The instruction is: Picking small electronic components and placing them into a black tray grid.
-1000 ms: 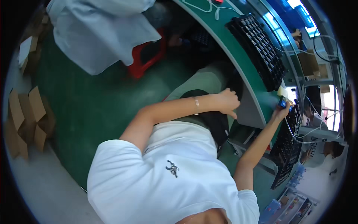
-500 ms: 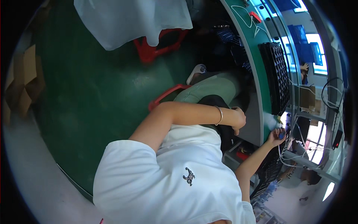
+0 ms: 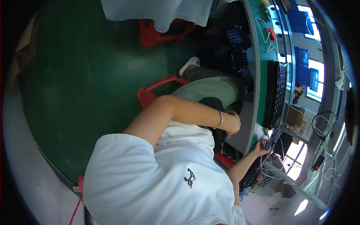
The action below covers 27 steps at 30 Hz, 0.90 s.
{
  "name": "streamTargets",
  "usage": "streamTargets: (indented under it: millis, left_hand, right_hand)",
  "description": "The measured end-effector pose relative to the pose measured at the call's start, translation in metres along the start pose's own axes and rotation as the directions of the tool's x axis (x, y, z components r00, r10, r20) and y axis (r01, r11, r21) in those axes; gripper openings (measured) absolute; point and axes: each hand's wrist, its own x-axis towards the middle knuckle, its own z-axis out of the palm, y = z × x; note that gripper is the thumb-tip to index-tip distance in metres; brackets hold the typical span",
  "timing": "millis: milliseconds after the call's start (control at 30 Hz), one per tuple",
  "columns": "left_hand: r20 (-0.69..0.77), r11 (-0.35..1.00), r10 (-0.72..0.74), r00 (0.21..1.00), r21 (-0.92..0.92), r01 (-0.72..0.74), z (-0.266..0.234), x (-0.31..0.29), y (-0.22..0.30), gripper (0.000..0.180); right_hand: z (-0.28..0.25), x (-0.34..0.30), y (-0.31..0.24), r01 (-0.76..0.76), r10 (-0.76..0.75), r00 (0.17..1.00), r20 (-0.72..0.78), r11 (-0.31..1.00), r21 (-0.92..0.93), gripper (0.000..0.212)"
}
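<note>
Right hand (image 3: 261, 147): fingers curled closed on small blue object (image 3: 267, 146), long axis unreadable. Black tray (image 3: 275, 95) on tabletop (image 3: 263, 90) ahead of those fingers. Left hand (image 3: 233, 123) farther left, fingers loosely bent; can't tell if holding anything.

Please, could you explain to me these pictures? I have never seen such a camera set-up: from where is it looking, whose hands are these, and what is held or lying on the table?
There is no machine here, only a person's two bare hands. Every picture comes from a wide fisheye camera worn on that person's head, looking down, so straight edges bend. The left hand, with a bracelet near its wrist, seems to hold nothing, though its fingers are partly hidden. The right hand has a small blue object in its grip, too small to identify. On the green tabletop lie a black compartment tray and a small red object.
</note>
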Motion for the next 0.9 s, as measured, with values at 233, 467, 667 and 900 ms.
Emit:
streamTargets:
  millis: [233,467,667,900]
  left_hand:
    - [-0.002,0.998,0.057,0.998,0.004,-0.057,0.002,0.002,0.001,0.061]
    - [-0.037,0.997,0.073,0.997,-0.035,-0.074,0.005,0.01,-0.009,0.059]
    - [0.092,0.999,-0.029,0.995,0.028,0.026,0.001,0.01,-0.009,0.062]
    - [0.017,0.999,0.004,1.0,0.043,-0.005,0.005,0.011,0.007,0.062]
  right_hand:
    - [0.0,0.004,0.002,-0.003,0.002,1.0,-0.021,0.999,-0.046,0.036]
    - [-0.008,0.003,-0.006,0.011,-0.011,1.0,-0.003,1.0,-0.01,0.039]
    - [-0.007,-0.003,0.004,0.054,-0.054,0.999,-0.003,0.991,0.119,0.037]
    - [-0.005,0.0,-0.001,0.051,-0.051,0.999,0.001,0.997,0.051,0.042]
